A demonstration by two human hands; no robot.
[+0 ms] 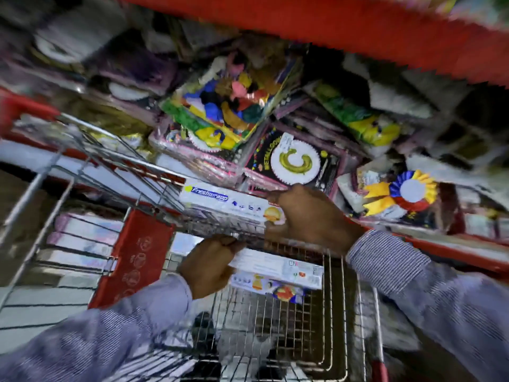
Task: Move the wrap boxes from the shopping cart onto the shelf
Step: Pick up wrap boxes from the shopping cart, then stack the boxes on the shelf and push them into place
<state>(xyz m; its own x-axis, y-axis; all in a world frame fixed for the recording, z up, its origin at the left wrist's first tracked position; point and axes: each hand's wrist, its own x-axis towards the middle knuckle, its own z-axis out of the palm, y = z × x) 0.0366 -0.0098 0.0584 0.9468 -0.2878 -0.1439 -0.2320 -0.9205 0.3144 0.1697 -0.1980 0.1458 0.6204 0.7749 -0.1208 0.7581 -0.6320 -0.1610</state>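
At the left, more pale wrap boxes (82,238) are seen stacked inside the wire shopping cart (300,334). One wrap box (278,271) is clasped at its end by the left hand (209,266) over the basket, while the Freshwrapp box (228,205) is gripped at its right end by the right hand (308,216) at the shelf (457,249) edge. These long cartons are judged light, stiff yet crushable, and best taken across the narrow sides near an end.

Right hand (308,216) closed on right end of a wrap box (220,202), above far edge of shopping cart (275,321), just before shelf (454,249). Left hand (209,266) nearer and lower, gripping left end of second wrap box (281,271) inside cart. Party packets (297,158) on shelf behind both. Folded seat flap (135,257) at left.
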